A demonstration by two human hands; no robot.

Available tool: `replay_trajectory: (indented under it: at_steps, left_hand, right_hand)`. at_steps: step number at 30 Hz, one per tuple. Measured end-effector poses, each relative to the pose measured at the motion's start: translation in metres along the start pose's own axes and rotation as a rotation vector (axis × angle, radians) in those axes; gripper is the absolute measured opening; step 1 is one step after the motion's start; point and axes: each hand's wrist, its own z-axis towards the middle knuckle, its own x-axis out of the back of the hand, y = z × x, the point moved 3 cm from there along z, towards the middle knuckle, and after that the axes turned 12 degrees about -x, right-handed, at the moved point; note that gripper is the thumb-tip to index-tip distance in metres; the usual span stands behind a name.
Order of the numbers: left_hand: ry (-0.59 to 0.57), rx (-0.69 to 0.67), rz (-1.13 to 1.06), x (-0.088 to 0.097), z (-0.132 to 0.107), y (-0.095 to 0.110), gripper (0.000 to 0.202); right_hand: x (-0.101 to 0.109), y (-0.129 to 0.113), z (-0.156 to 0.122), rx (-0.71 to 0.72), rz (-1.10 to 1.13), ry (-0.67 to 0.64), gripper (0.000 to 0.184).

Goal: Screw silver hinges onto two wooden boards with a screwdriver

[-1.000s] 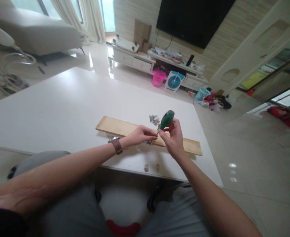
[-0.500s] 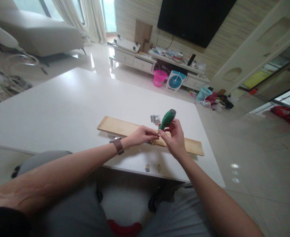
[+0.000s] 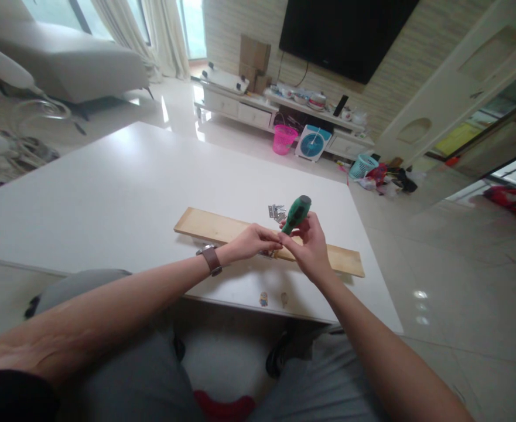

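Note:
A green-handled screwdriver [image 3: 298, 212] tilts over a long wooden board [image 3: 211, 225], and my right hand [image 3: 313, 249] is closed round its lower part. Fingertips pinched, my left hand [image 3: 255, 239] meets the right thumb near the screwdriver's tip; whatever it pinches is too small to make out. The tip itself is hidden by the fingers. Below the left fingers, at the board's near edge, is a small metallic piece [image 3: 266, 253], partly covered. Just beyond the board lies a group of metal hinges and screws [image 3: 277, 212].
The board lies across a white table [image 3: 108, 193]. Two small stickers or flat items, one a cartoon figure [image 3: 263, 299], are near the table's front edge. Past the table stand a pink basket [image 3: 284, 139], a blue fan [image 3: 313, 142] and a low white cabinet [image 3: 226, 104].
The screwdriver handle has shifted slightly down and left, and the right fingers sit a little closer to the left ones. The board and hardware stay as they were.

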Motion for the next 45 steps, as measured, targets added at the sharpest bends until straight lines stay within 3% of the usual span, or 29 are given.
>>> replay_trajectory:
  at_steps: [4, 9, 15, 21, 24, 30, 39, 45]
  left_hand:
    - [-0.02, -0.042, 0.002, -0.0009, 0.001, 0.0038, 0.035]
    - [-0.04, -0.042, 0.038, 0.0003, 0.0021, 0.0043, 0.039]
    - [-0.026, -0.049, 0.027, 0.0001, 0.0019, 0.007, 0.037]
    - [-0.122, -0.032, 0.016, 0.0015, 0.0031, 0.0075, 0.042]
    - [-0.098, -0.005, 0.02, 0.0029, 0.0029, 0.004, 0.043]
    - [-0.028, -0.007, 0.047, 0.0024, 0.002, 0.0069, 0.037]
    - [-0.064, -0.012, -0.006, 0.001, 0.0036, 0.0085, 0.043]
    - [-0.036, -0.029, 0.031, 0.0009, 0.0031, 0.0092, 0.039]
  right_hand:
    - [0.0004, 0.0015, 0.0002, -0.001, -0.022, 0.053, 0.036]
    - [-0.0003, -0.0021, -0.0048, 0.018, 0.009, 0.006, 0.028]
    - [0.0015, -0.0006, -0.0012, 0.019, -0.017, 0.073, 0.041]
    - [0.0028, -0.0034, -0.0035, -0.002, 0.041, 0.065, 0.047]
    - [0.0016, -0.0059, -0.0046, 0.012, 0.077, 0.022, 0.037]
    - [0.0036, -0.004, -0.0013, 0.042, 0.005, 0.11, 0.047]
    - [0.0027, -0.0059, -0.0029, 0.061, 0.049, 0.072, 0.039]
    - [0.0032, -0.0048, -0.0014, 0.036, 0.023, 0.122, 0.041]
